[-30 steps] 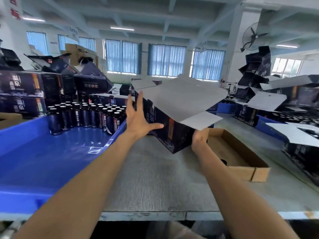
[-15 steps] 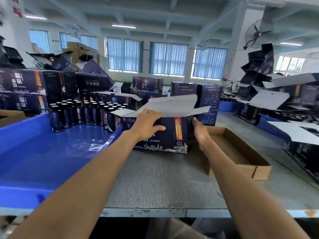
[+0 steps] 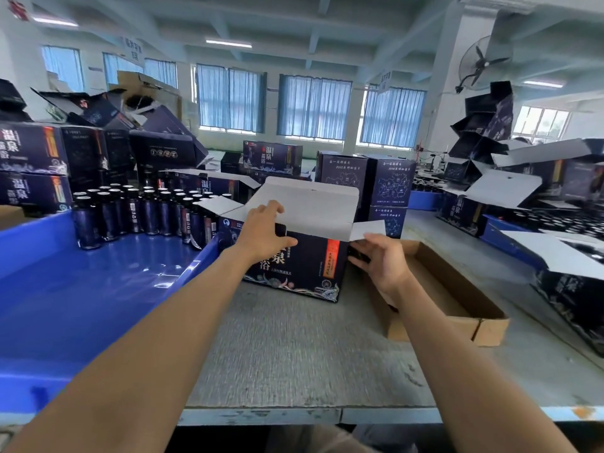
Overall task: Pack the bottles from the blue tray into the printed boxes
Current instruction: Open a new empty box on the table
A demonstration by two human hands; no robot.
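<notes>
A dark printed box (image 3: 304, 273) stands upright on the grey table, its white flaps open and the big lid flap standing up at the back. My left hand (image 3: 264, 232) grips the box's front top edge, fingers over the rim and thumb on the printed face. Against the box's right side, just under the small side flap, rests my right hand (image 3: 380, 261) with its fingers fairly straight. Several dark bottles (image 3: 143, 212) with black caps stand packed at the far end of the blue tray (image 3: 98, 289), left of the box.
An empty brown cardboard tray (image 3: 457, 308) lies right of the box. Printed boxes are stacked at the far left (image 3: 32, 165), behind the box (image 3: 379, 181) and along the right (image 3: 575, 289), some open. The table's front edge (image 3: 327, 415) is near me.
The box, held tilted in the air a second ago, now stands on the table with its lid flap up. My left hand moved to the front rim, my right to the side.
</notes>
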